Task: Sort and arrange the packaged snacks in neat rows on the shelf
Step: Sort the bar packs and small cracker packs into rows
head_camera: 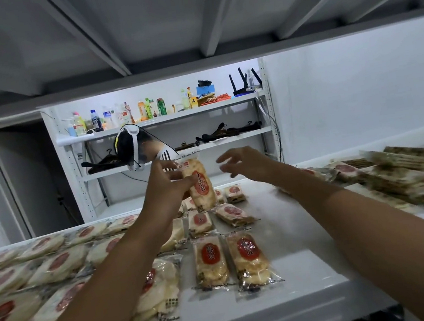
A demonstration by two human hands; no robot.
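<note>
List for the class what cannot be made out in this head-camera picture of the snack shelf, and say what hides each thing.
- Packs under the left forearm: covered by the arm, head view.
- Left rows of round packs: blurred and cut off by the frame edge.
- Pile of packs at right: blurred, labels unreadable.
- Bottles on the far shelf: too small to read.
- Held pack: its left edge hidden by the left hand.

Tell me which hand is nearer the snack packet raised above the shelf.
Left. The left hand has its grip on the raised snack packet; the right hand hovers open just to the packet's right, not touching.
</note>
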